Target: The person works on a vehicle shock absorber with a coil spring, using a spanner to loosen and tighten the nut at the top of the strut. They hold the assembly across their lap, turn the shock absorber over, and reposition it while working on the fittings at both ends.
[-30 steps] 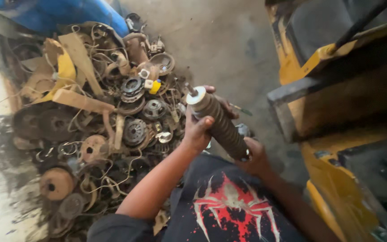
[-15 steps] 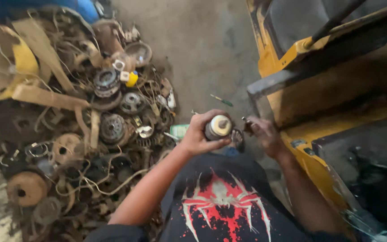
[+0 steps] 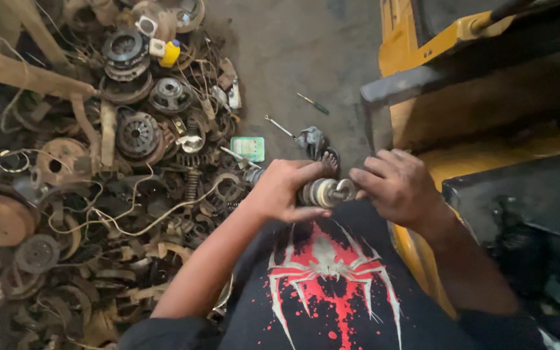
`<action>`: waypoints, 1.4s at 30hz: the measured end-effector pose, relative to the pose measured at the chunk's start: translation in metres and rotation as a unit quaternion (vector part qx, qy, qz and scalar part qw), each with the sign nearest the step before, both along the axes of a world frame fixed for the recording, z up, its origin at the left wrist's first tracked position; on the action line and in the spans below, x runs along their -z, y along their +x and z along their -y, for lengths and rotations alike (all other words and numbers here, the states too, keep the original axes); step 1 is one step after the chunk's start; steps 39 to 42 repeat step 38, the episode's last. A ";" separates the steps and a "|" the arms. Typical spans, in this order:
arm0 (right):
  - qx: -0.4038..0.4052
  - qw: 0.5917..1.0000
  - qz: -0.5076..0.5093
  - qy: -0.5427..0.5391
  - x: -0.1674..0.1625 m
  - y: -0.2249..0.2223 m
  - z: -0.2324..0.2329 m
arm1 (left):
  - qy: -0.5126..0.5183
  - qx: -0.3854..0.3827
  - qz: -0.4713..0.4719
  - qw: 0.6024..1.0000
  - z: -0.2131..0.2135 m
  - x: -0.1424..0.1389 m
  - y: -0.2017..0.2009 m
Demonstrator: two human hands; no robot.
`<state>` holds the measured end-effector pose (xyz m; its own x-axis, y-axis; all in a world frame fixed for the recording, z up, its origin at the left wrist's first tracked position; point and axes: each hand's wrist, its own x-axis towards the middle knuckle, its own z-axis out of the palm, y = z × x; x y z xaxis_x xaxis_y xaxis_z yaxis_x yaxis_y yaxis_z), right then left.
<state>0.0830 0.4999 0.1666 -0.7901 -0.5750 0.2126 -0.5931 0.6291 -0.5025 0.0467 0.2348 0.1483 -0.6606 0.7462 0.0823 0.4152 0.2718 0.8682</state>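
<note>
Scrap pile crowds the left, yellow machine the right; bare floor between.

Scrap-metal pile left; screwdriver, green packet on floor.

The left hand covers most of the cylindrical metal part, hiding its length. The scrap pile runs past the left edge; its small bits blur together.

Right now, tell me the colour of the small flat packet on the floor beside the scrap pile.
Pale green; the flat packet shows best in the head view.
</note>
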 end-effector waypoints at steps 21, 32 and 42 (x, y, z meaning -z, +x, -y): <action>-0.121 0.992 -0.026 -0.012 0.003 -0.009 0.033 | -0.016 -0.105 -0.072 0.992 0.031 0.015 0.037; -0.028 0.986 0.097 -0.132 0.030 -0.005 0.071 | 0.012 -0.186 -0.064 0.980 0.046 0.025 0.038; -0.129 0.987 0.057 -0.080 0.029 -0.029 0.074 | -0.023 -0.115 0.042 0.992 0.053 0.024 0.030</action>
